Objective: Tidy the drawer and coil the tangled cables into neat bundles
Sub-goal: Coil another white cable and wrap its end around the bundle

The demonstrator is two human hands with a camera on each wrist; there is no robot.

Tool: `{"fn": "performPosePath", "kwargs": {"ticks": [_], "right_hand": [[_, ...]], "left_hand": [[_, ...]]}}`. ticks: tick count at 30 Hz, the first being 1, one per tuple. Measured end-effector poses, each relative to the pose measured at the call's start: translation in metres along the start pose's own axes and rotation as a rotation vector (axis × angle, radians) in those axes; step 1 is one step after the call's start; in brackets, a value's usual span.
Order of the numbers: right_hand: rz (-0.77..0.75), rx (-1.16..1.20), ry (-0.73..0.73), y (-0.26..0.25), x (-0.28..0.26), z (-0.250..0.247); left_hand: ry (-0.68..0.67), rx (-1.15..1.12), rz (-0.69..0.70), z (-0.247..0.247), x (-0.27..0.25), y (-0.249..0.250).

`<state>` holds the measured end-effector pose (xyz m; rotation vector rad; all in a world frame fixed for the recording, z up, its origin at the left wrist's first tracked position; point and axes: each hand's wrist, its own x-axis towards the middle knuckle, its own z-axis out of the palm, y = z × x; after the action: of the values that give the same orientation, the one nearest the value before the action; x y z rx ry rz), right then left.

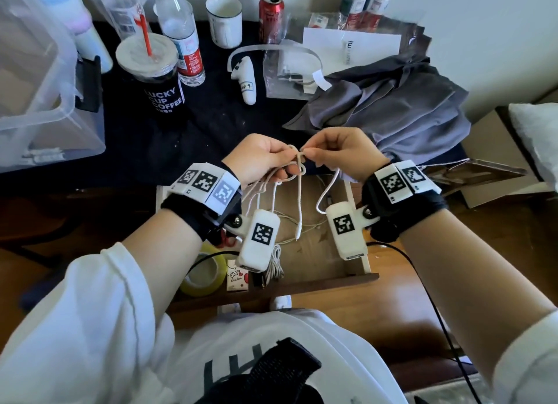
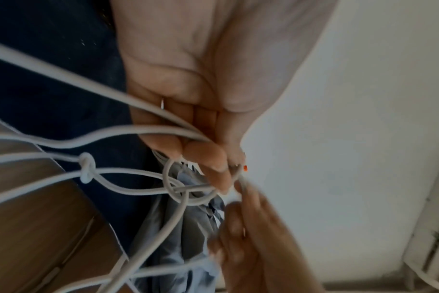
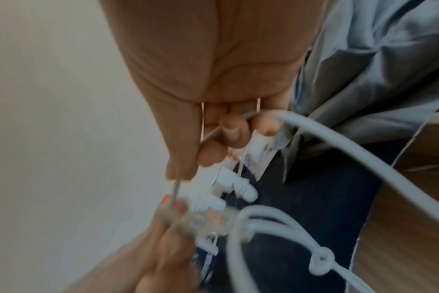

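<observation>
Both hands hold a tangled white cable (image 1: 300, 192) in the air above the open drawer (image 1: 317, 283). My left hand (image 1: 288, 159) pinches several strands, and loops hang from it toward the drawer. My right hand (image 1: 311, 155) pinches a thin strand right next to the left fingertips. A tight knot (image 1: 303, 170) sits just below the fingers, also seen as a knot (image 2: 87, 167) and a knot (image 3: 322, 263). The left fingers (image 2: 213, 158) curl round strands; the right fingers (image 3: 232, 128) curl over a thick strand (image 3: 338, 150). More thin white cables (image 1: 305, 224) lie in the drawer.
A yellow tape roll (image 1: 205, 271) and a small card box (image 1: 238, 278) sit at the drawer's left front. On the dark desk stand a coffee cup (image 1: 157, 80), bottles, a red can (image 1: 270, 14), a white controller (image 1: 246, 80), grey cloth (image 1: 392, 102) and a clear bin (image 1: 39, 86).
</observation>
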<state>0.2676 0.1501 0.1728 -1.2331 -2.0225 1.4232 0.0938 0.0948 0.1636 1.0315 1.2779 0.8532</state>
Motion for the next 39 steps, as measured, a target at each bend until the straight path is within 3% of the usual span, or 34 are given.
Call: {"fn": "performPosePath", "kwargs": {"ticks": [5, 11, 18, 24, 29, 39], "right_hand": [[0.081, 0.115, 0.158, 0.024, -0.006, -0.022], [-0.007, 0.003, 0.026, 0.002, -0.001, 0.005], [0.115, 0.065, 0.171, 0.031, -0.008, -0.02], [0.005, -0.028, 0.061, 0.004, -0.004, 0.012], [-0.03, -0.037, 0.195, 0.015, -0.001, 0.012], [0.006, 0.09, 0.055, 0.005, 0.009, 0.031]], "left_hand": [[0.028, 0.018, -0.008, -0.018, -0.002, -0.004], [-0.054, 0.03, -0.009, 0.004, 0.003, -0.001], [0.062, 0.043, -0.005, -0.02, 0.002, -0.008], [-0.046, 0.091, -0.015, 0.004, 0.007, -0.007], [0.054, -0.034, -0.044, -0.008, 0.004, -0.014], [-0.015, -0.116, -0.06, -0.007, 0.003, -0.012]]}}
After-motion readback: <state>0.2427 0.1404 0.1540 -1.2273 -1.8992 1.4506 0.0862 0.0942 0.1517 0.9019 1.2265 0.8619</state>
